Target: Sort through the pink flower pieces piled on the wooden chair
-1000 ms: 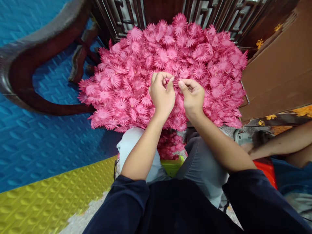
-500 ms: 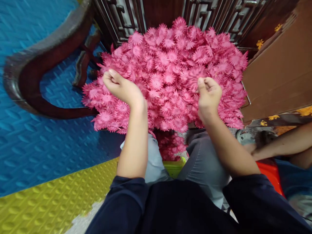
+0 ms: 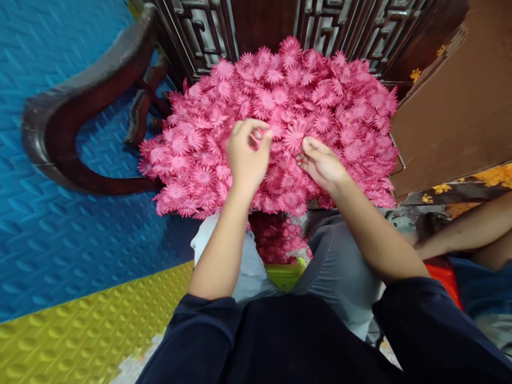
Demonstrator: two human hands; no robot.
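Note:
A big heap of pink artificial flower heads (image 3: 192, 136) with thin pointed petals spreads in front of me. Over its middle, my right hand (image 3: 322, 162) pinches a pink flower head (image 3: 294, 136) by its edge between thumb and fingers. Just left of that flower, my left hand (image 3: 250, 152) is closed, thumb tip and forefinger together in a ring. Whatever its fingertips may hold is too small to make out. A narrow gap separates the two hands.
A dark curved wooden armrest (image 3: 52, 128) stands left of the heap, above blue matting (image 3: 80, 234). Brown cardboard (image 3: 448, 122) leans at right. Carved dark wood (image 3: 264, 24) lies behind. Another person's arm (image 3: 468, 234) reaches in at right. More pink flowers (image 3: 280, 240) lie between my knees.
My left hand has swung right from the heap's left side to its middle. My right hand has moved left with the flower head, bringing both hands close together.

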